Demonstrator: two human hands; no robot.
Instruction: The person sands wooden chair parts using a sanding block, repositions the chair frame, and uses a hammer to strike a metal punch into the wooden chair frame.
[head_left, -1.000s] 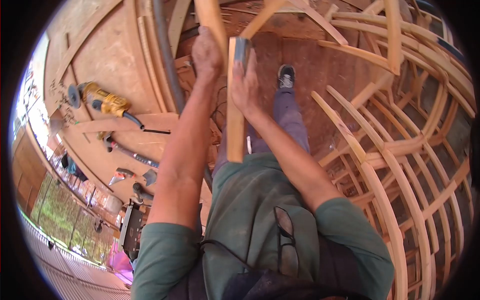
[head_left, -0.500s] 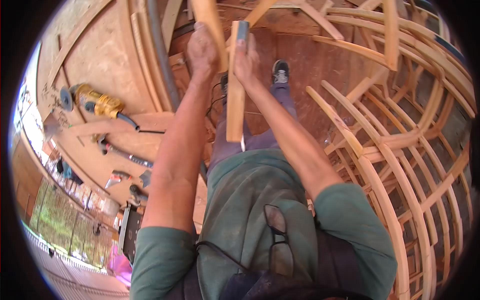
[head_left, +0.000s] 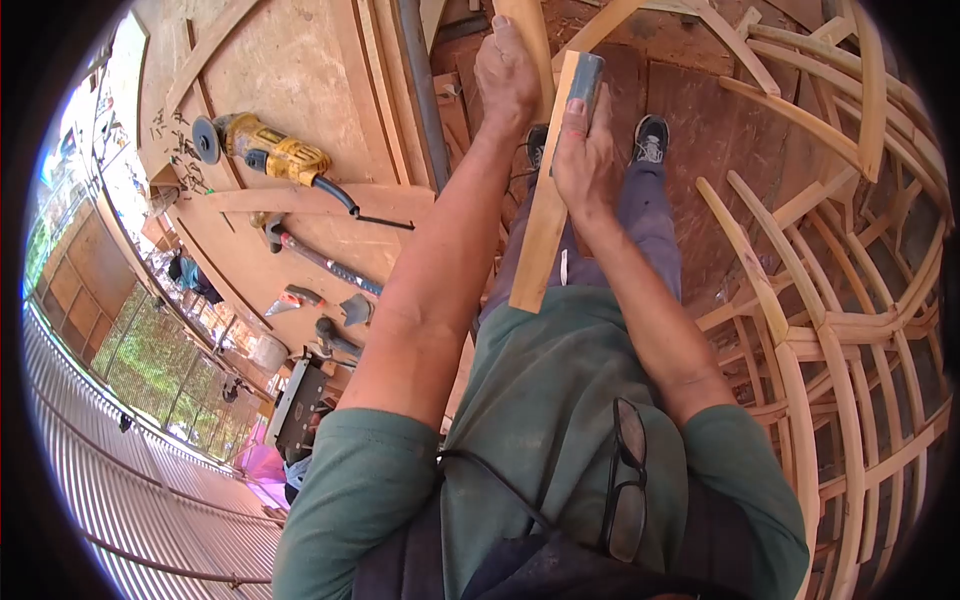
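My left hand is closed around the edge of a curved wooden piece at the top centre. Just right of it, my right hand grips a long flat wooden block together with a blue-grey strip at its upper end. The block slants down towards my shirt, its lower end near my waist. Its upper part lies close beside the curved piece; whether they touch is hard to tell.
On the plywood at the left lie a yellow angle grinder, a hammer and smaller tools. A wooden rib frame fills the right side. My shoes stand on the reddish floor.
The whole view has shifted, so hands, tools and frame appear further right. The block now slants more, its lower end pointing left. Both hands keep their holds.
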